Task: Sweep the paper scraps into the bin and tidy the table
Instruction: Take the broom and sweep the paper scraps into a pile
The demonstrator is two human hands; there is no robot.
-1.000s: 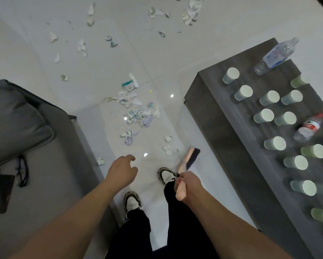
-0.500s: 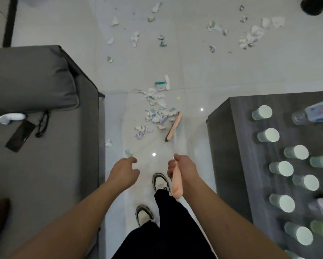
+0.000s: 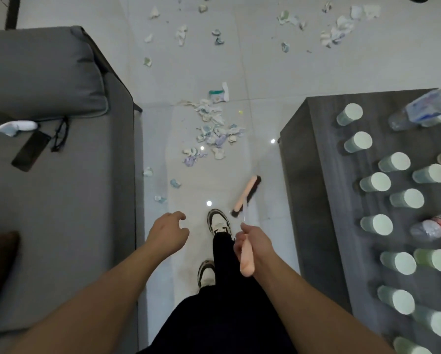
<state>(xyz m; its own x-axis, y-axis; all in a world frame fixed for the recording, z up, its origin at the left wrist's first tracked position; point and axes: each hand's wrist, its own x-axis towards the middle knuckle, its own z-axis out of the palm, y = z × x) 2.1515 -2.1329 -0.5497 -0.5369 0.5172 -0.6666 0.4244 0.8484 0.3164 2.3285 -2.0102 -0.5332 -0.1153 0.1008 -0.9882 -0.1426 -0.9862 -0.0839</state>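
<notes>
gripping the pink broom handle (image 3: 247, 256), the right hand (image 3: 255, 245) angles downward while the left hand (image 3: 167, 232) hovers loosely curled.

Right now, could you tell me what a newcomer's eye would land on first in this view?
Probably the torn paper scraps strewn over the pale floor between the grey sofa and the dark table. Next, the rows of pale green paper cups on that table, with plastic bottles lying among them. Then the broom, its handle gripped by the right hand, near the person's shoe.
</notes>
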